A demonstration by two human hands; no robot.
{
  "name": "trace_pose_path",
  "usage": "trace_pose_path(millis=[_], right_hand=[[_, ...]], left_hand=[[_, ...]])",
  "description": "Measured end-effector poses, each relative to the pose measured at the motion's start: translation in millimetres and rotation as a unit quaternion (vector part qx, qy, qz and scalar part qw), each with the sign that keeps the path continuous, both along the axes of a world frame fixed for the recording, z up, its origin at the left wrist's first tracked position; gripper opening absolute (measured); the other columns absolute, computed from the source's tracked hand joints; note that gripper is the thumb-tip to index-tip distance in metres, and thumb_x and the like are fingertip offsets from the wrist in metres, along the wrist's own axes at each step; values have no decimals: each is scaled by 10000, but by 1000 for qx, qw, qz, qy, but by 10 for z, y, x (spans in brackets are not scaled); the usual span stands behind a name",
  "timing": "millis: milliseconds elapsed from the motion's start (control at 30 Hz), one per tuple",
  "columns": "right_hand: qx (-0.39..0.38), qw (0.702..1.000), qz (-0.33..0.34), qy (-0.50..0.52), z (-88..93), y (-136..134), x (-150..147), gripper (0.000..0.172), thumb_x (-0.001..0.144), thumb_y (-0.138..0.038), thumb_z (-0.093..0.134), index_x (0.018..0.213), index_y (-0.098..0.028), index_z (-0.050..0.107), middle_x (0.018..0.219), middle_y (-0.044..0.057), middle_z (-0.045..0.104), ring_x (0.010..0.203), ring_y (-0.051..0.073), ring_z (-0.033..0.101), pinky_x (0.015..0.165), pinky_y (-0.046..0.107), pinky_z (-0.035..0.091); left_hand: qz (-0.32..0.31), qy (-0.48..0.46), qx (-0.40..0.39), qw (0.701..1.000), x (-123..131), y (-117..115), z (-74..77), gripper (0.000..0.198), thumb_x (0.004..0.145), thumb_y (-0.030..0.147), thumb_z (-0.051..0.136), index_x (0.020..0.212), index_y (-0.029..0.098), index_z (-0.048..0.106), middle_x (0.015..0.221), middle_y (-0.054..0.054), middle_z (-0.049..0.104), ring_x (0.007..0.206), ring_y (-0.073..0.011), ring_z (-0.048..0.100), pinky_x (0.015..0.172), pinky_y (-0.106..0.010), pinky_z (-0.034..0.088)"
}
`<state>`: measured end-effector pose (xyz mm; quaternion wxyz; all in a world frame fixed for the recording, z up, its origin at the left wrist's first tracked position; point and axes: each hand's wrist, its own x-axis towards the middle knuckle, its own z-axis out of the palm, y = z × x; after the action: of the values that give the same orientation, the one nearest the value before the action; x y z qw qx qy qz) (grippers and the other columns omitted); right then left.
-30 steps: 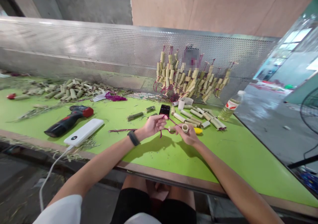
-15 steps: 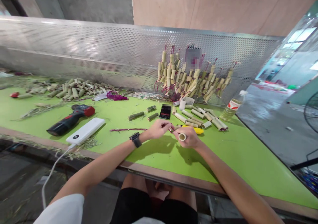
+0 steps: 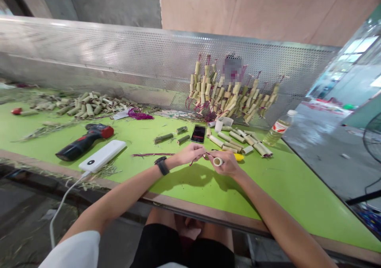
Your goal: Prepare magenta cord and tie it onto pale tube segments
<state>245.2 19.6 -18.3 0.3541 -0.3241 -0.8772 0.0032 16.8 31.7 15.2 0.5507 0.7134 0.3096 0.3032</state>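
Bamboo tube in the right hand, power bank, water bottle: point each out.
bamboo tube (image 3: 218, 161), head view, its open end.
power bank (image 3: 102, 161), head view, middle of its white top.
water bottle (image 3: 278, 126), head view, its label.

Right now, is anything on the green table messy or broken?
Nothing looks broken or spilled. Dry grassy scraps litter the near left edge of the green table around the white rectangular power bank, and a loose purple string lies left of the left hand. The clear plastic bottle stands upright.

Bamboo tube (image 3: 218, 161), open end up; purple cord (image 3: 205, 154), maybe threaded.
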Motion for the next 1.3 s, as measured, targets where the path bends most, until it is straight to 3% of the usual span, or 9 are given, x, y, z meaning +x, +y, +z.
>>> trace_pose_path(millis=[167, 333, 433, 533, 633, 733, 867, 1033, 1300], right_hand=[[17, 1000, -14, 6, -3, 41, 26, 263, 981, -322, 621, 899, -201, 840, 757, 49, 811, 547, 164, 675, 482, 279, 425], [-53, 997, -4, -54, 32, -9, -16, 210, 931, -293, 647, 909, -229, 846, 870, 45, 834, 650, 190, 727, 565, 289, 469], [-106, 989, 0, -100, 105, -70, -53, 200, 892, -413, 725, 857, -249, 834, 866, 35, 830, 653, 195, 717, 605, 304, 483], [-137, 981, -10, -136, 184, -116, -78, 335, 835, -581, 780, 904, -258, 833, 863, 32, 821, 673, 208, 708, 633, 320, 482], [-134, 980, -19, -145, 212, -122, -95, 393, 883, -621, 726, 957, -251, 835, 945, 59, 818, 781, 232, 724, 661, 327, 482], [-134, 985, -41, -104, 187, -91, -104, 447, 973, -616, 606, 974, -227, 826, 941, 89, 802, 777, 226, 704, 644, 324, 467], [-179, 982, -54, 23, 160, -51, -104, 707, 1025, -739, 351, 814, -209, 768, 783, 86, 746, 624, 190, 609, 581, 327, 414], [-311, 926, -83, 198, 185, -72, -154, 848, 982, -847, 169, 747, -220, 690, 611, 41, 613, 514, 162, 506, 529, 321, 365], [-451, 872, -30, 186, 42, -94, -269, 806, 952, -884, 243, 703, -211, 609, 520, -11, 498, 449, 123, 400, 508, 299, 348]], left_hand=[[-18, -51, -45, 998, 12, 16, -43, 440, 877, 570, 651, 747, 149, 635, 566, 73, 362, 485, -69, 292, 488, -241, 228], [11, -38, -34, 999, 8, 42, -47, 413, 871, 545, 663, 791, 140, 668, 524, 73, 383, 469, -76, 297, 476, -247, 222], [32, -52, -29, 998, 9, 50, -21, 425, 848, 559, 694, 749, 152, 619, 525, 75, 382, 465, -68, 291, 479, -245, 208], [43, -56, -30, 997, 5, 47, 2, 454, 839, 582, 710, 724, 166, 570, 530, 75, 387, 465, -63, 292, 486, -239, 220], [44, -43, -7, 998, -2, 51, -6, 492, 844, 625, 696, 707, 179, 538, 540, 72, 386, 467, -68, 306, 486, -239, 239], [44, -2, 60, 997, -6, 69, -42, 505, 888, 638, 635, 702, 174, 563, 554, 61, 395, 494, -83, 336, 498, -243, 253], [44, 60, 171, 982, -1, 74, -77, 462, 979, 537, 543, 735, 154, 632, 581, 45, 416, 527, -94, 334, 533, -259, 234], [49, 130, 288, 948, 25, -8, -60, 419, 1045, 409, 485, 730, 159, 604, 598, 25, 486, 535, -103, 377, 558, -281, 241], [26, 163, 353, 921, 47, -48, -34, 359, 1083, 329, 431, 893, 163, 687, 862, -57, 740, 703, -153, 614, 676, -293, 431]])
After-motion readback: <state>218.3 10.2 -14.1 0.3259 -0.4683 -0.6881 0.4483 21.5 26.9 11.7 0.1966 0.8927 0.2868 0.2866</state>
